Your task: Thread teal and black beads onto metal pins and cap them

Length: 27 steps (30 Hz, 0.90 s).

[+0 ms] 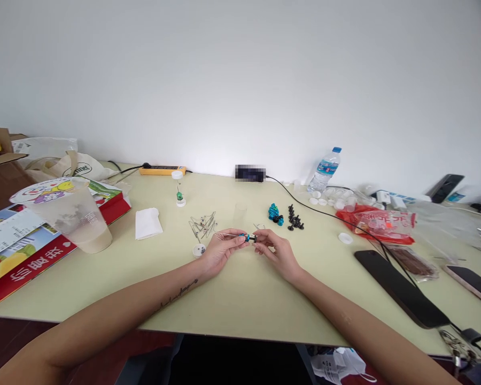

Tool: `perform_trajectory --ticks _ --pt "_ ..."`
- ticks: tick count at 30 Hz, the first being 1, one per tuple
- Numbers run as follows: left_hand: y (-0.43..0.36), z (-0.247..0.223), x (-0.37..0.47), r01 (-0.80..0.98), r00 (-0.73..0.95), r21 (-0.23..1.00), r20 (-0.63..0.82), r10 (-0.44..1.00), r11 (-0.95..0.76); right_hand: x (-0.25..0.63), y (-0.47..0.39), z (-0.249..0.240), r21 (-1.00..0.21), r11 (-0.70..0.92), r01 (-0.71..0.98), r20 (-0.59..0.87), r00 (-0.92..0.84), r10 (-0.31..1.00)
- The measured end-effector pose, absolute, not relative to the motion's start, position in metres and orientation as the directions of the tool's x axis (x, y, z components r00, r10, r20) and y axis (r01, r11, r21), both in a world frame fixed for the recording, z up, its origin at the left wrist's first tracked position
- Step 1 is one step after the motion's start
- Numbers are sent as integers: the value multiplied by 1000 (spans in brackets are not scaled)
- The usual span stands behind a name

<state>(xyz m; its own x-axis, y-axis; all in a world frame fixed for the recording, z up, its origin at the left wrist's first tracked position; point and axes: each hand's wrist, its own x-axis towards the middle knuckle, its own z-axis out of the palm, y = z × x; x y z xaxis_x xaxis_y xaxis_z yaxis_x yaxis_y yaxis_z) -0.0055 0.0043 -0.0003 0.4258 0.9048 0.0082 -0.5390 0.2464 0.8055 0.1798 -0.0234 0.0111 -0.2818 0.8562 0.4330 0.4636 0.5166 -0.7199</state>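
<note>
Above the middle of the table, my left hand [220, 250] pinches a small blue part [246, 237] with a thin metal rod [228, 235] running along it. Fingertips of my right hand [279, 255] close on a small black part [254, 238] at the right end of the blue one. Left of the hands lie loose metal rods [208, 220] and a white cap [198, 252] with tiny dark bits in it. Behind the hands stands a clear tube [240, 212]. Clusters of blue parts [273, 210] and black parts [295, 219] lie to the right.
A capped tube with a green part [179, 196] stands at the back left, near a folded napkin [148, 223]. A drink cup [90, 227] stands far left. At right are white caps [340, 199], a water bottle [326, 170], a red packet [385, 224] and a black power bank [398, 286] with cable.
</note>
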Motion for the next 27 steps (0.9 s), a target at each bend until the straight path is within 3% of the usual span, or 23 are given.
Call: perform_trajectory --ticks 27 --pt "4 1 -5 -534 412 810 1 911 240 180 -26 15 -712 507 486 406 -304 862"
